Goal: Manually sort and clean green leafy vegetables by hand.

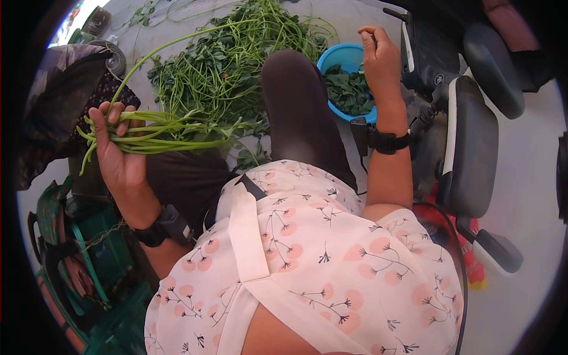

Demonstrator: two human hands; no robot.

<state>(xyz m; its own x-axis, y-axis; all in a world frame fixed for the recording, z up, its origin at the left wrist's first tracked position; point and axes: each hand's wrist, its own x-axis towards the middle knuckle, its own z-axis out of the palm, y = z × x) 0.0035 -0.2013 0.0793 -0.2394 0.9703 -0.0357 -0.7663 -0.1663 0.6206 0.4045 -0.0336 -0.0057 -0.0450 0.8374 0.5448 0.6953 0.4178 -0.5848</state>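
Observation:
My left hand (pixel 123 155) is closed around a bundle of long green leaf stems (pixel 177 133) over my left thigh. One longer stem (pixel 171 44) rises from this hand and arcs over the heap of leafy greens (pixel 219 77) on the floor. My right hand (pixel 381 62) is raised at the right edge of a blue basin (pixel 324 59), thumb and forefinger brought together. Whatever may be between those fingers is too small to make out. Dark green leaves (pixel 349 92) lie inside the basin, partly hidden by my right hand.
A scooter-like vehicle with a grey and white seat (pixel 473 148) stands close on the right. Dark patterned cloth (pixel 77 100) hangs at the left, above green plastic chairs (pixel 103 248). A red and yellow bag (pixel 458 236) lies under the vehicle. Loose vines (pixel 142 13) trail at the far left.

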